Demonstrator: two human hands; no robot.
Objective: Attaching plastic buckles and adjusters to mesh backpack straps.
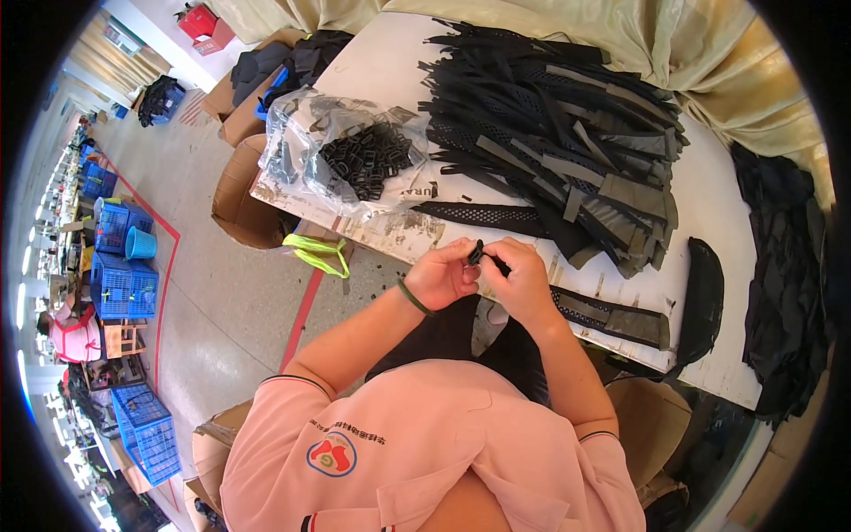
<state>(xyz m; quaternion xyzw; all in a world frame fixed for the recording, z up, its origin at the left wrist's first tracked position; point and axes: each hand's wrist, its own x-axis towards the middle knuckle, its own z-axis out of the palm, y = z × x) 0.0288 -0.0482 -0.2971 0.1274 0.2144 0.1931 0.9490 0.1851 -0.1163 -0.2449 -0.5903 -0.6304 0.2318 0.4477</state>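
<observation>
My left hand (441, 277) pinches a small black plastic buckle (476, 252) at the table's near edge. Close against it, my right hand (521, 282) is closed on the narrow black end of a strap (502, 266), which meets the buckle. Whether the strap end passes through the buckle is too small to tell. A black mesh strap with a grey end panel (620, 321) comes out from beyond my right hand and lies along the table edge; it looks like the same strap. Another mesh strap (483, 215) lies just past my hands.
A clear plastic bag (297, 146) holds a heap of black buckles (370, 160). Many black mesh straps (550, 133) are piled on the white table (390, 53). A black curved piece (702, 297) lies at right, beside stacked dark fabric (784, 284). Cardboard boxes (244, 199) stand left.
</observation>
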